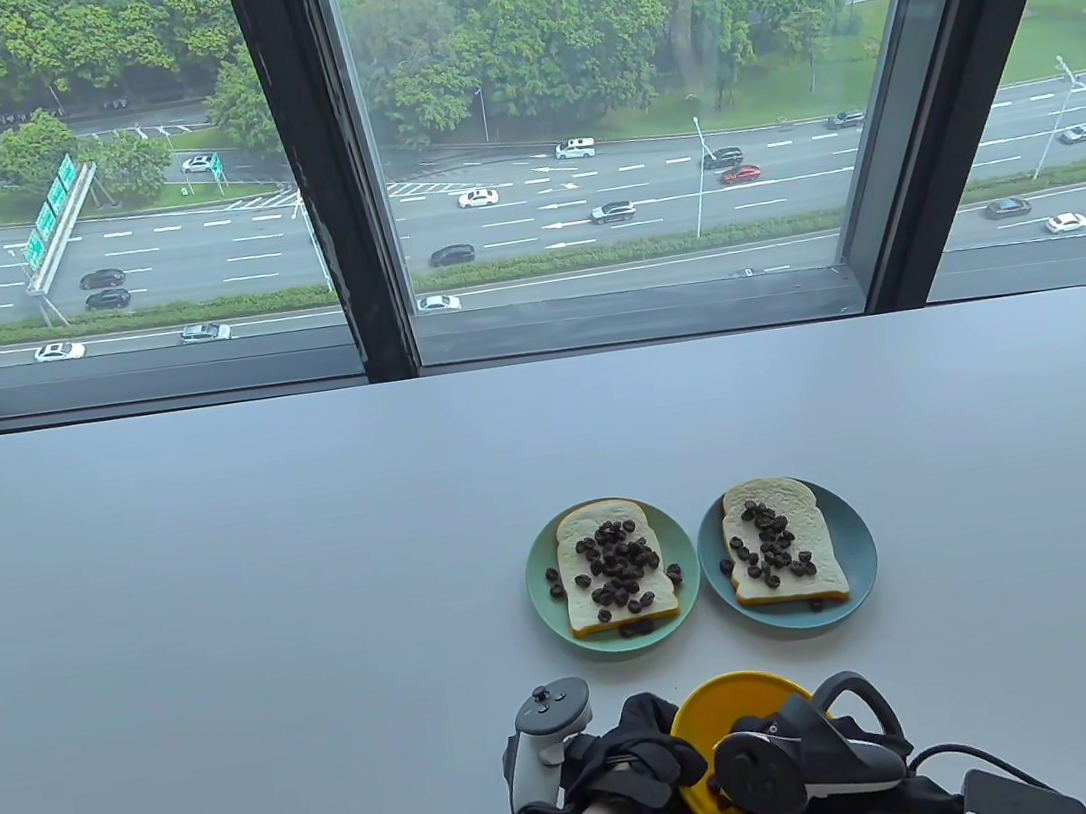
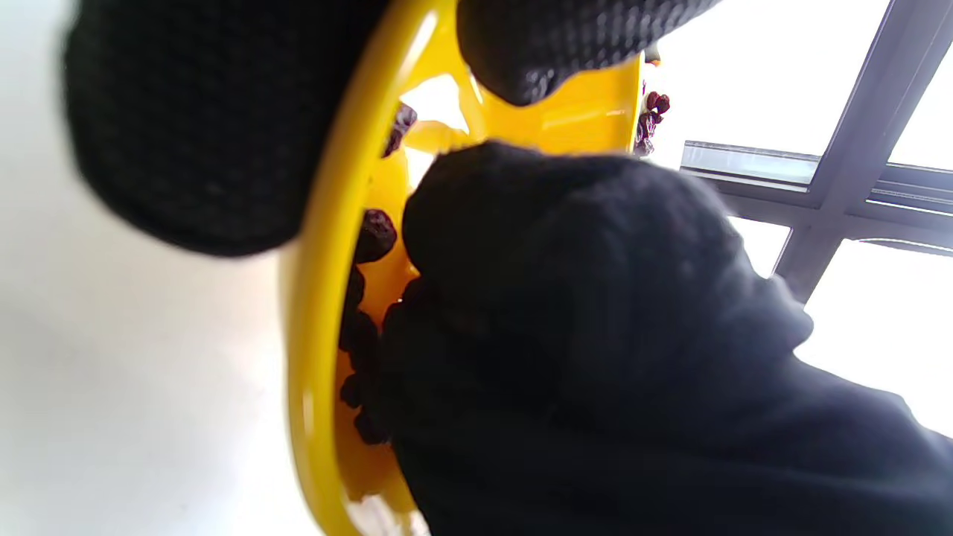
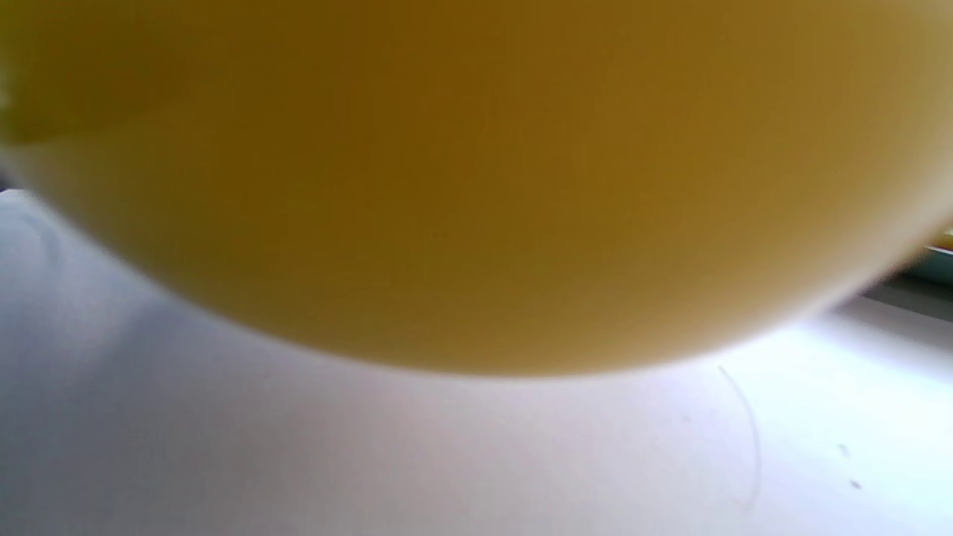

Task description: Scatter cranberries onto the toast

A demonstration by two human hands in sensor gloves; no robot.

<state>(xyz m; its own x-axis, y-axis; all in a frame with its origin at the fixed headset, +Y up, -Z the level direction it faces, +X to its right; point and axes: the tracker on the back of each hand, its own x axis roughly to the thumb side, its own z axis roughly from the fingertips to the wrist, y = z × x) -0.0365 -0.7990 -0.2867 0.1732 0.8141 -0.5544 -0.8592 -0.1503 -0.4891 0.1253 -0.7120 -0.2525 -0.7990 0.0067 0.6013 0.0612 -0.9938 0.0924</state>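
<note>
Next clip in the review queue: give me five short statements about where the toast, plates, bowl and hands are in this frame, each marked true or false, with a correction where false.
1. Two slices of toast lie on separate plates. True: the left toast is on the green plate, the right toast on the blue plate.
2. Only the left toast carries cranberries. False: both slices have dark cranberries scattered on them.
3. The yellow bowl sits on the far side of the plates. False: it is nearer the person, between the hands.
4. Some cranberries lie on the green plate beside the bread. True.
5. The left hand rests flat on the table, away from the bowl. False: its fingers are at the bowl's rim while the right hand is over the bowl.
</note>
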